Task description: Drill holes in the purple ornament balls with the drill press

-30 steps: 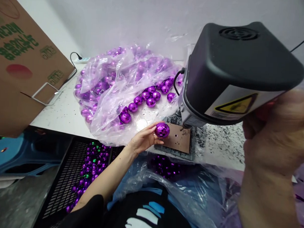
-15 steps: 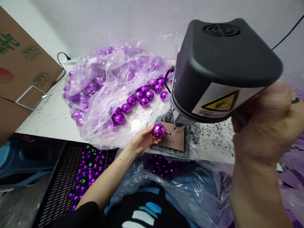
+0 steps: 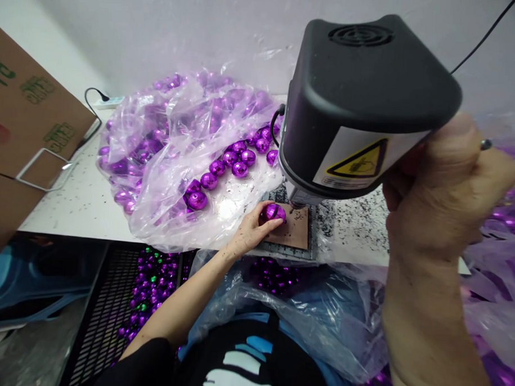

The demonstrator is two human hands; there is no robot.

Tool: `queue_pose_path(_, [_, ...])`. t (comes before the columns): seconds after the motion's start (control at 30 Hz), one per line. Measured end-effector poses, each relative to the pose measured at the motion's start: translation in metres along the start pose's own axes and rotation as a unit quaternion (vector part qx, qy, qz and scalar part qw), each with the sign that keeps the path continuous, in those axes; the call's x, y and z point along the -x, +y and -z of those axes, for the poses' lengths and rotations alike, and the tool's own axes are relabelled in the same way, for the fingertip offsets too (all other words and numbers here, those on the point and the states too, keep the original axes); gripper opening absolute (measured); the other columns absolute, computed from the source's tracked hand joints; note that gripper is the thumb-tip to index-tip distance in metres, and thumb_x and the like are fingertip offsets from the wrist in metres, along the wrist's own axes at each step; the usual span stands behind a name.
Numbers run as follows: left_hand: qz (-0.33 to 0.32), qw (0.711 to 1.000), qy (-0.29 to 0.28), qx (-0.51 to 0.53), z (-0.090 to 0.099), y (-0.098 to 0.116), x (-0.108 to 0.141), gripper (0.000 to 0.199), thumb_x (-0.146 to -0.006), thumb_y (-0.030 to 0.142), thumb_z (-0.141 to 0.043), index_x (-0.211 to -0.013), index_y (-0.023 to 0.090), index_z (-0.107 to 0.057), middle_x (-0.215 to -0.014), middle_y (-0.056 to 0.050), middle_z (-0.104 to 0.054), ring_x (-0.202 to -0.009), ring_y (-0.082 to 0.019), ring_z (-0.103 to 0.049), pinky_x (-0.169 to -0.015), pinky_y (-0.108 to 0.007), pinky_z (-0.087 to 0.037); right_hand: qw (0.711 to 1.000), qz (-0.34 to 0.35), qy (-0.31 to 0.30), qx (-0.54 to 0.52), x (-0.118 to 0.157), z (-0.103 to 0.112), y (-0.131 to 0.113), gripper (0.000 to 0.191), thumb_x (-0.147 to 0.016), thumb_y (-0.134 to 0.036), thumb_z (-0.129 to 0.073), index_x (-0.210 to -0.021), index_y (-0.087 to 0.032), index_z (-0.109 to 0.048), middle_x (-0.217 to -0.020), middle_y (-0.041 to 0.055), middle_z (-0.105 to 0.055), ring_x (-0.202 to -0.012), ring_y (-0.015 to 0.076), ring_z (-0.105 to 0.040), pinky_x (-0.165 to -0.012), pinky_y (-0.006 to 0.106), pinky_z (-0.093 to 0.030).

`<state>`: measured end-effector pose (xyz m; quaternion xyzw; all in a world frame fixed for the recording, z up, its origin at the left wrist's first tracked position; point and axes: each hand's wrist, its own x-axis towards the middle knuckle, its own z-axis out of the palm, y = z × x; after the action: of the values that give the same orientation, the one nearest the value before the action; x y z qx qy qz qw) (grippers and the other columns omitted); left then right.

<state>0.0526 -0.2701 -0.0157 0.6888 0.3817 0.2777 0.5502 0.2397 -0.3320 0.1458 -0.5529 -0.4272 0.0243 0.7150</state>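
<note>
Between the thumb and fingers of my left hand (image 3: 253, 229) is a shiny purple faceted bauble (image 3: 275, 211) with a dark band across it. It is at the left part of a brown board (image 3: 297, 228), just left of the bit end of a black bench drill press (image 3: 371, 90). My right hand (image 3: 447, 188) is closed at the right side of the machine, around its lever; a small dark knob (image 3: 486, 144) shows at the hand, and most of the grip is hidden. Several loose purple baubles (image 3: 240, 169) lie left of the drill.
A clear plastic bag (image 3: 174, 150) full of purple baubles covers the back left of the white table (image 3: 66, 209). Dark shavings lie right of the board. A cardboard box (image 3: 32, 112) stands at left. Below are a black crate (image 3: 105, 300) and plastic over my lap.
My left hand has brought the bauble slightly right and down over the board, and its thumb now lies across the front. My right hand stays at the machine; the whole view has shifted slightly.
</note>
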Motion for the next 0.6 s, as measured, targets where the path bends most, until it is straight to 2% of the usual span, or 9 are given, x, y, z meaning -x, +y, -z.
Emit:
queue_pose_path(0.1, [-0.043, 0.993, 0.003, -0.109, -0.002, 0.003, -0.001, 0.047, -0.086, 0.043, -0.068, -0.126, 0.022, -0.055, -0.116, -0.004, -0.067, -0.105, -0.021, -0.064, -0.097, -0.036, -0.049, 1.000, -0.002, 0.010, -0.003, 0.000, 0.000, 0.001, 0.047, -0.090, -0.049, -0.052, -0.062, -0.011, -0.054, -0.050, -0.0050, -0.034, -0.043, 0.0025, -0.043, -0.039, 0.017, -0.032])
queue_pose_path(0.3, [-0.141, 0.959, -0.007, -0.248, -0.010, 0.011, 0.001, 0.048, -0.087, 0.041, -0.069, -0.127, 0.021, -0.053, -0.122, -0.008, -0.062, -0.112, -0.023, -0.061, -0.097, -0.036, -0.048, 1.000, 0.003, 0.010, -0.009, 0.002, 0.000, 0.001, 0.048, -0.089, -0.051, -0.053, -0.060, -0.012, -0.052, -0.050, -0.0050, -0.036, -0.043, 0.0027, -0.045, -0.040, 0.018, -0.037])
queue_pose_path(0.47, [-0.160, 0.938, 0.054, -0.304, -0.029, 0.005, -0.004, 0.049, -0.077, 0.038, -0.078, -0.118, 0.020, -0.058, -0.113, -0.008, -0.062, -0.108, -0.026, -0.058, -0.096, -0.041, -0.046, 1.000, -0.008, 0.021, -0.011, 0.003, 0.000, 0.000, 0.046, -0.089, -0.048, -0.053, -0.061, -0.012, -0.054, -0.050, -0.0053, -0.035, -0.043, 0.0019, -0.043, -0.039, 0.017, -0.034])
queue_pose_path(0.6, [-0.163, 0.938, 0.070, -0.299, -0.039, -0.001, -0.007, 0.045, -0.078, 0.035, -0.076, -0.116, 0.019, -0.056, -0.109, -0.007, -0.063, -0.110, -0.026, -0.057, -0.106, -0.046, -0.037, 1.000, -0.001, 0.016, -0.012, 0.003, -0.001, -0.001, 0.046, -0.089, -0.048, -0.053, -0.061, -0.012, -0.053, -0.051, -0.0049, -0.036, -0.043, 0.0022, -0.043, -0.039, 0.018, -0.033])
